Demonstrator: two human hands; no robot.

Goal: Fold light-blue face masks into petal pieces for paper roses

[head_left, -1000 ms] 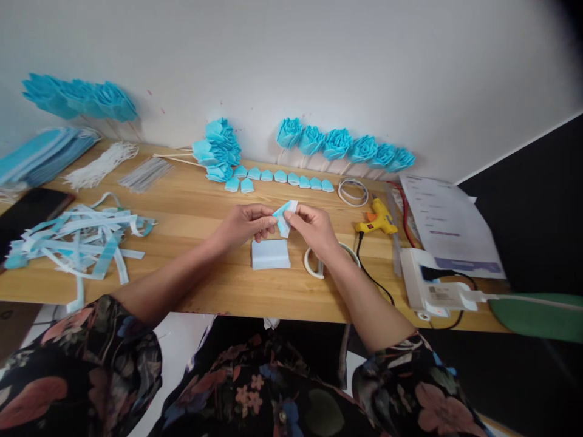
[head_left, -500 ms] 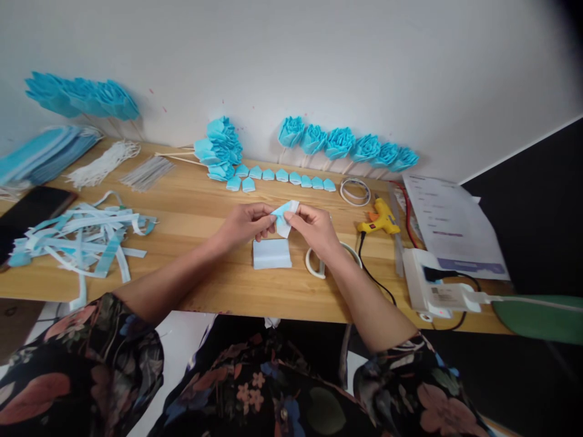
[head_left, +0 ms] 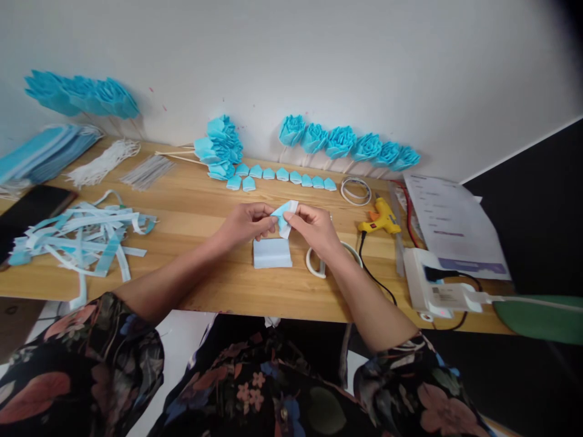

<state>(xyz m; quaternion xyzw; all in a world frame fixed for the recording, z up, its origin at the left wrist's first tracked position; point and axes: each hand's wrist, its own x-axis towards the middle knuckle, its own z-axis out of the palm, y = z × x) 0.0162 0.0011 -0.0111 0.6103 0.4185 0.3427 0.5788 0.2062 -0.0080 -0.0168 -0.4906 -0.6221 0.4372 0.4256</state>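
Pinching blue-and-white piece [head_left: 283,213] between thumb and fingers of left hand [head_left: 250,223] and right hand [head_left: 315,229] — square edges up first, then press crease flat.

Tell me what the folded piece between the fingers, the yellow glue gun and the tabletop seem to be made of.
Folded piece: probably thin nonwoven fabric, matte, holding a crease; paper is possible.
Glue gun: likely hard plastic, smooth, its yellow body evenly coloured and moulded-looking.
Tabletop: wood or wood-look laminate, slightly glossy, showing long grain lines.
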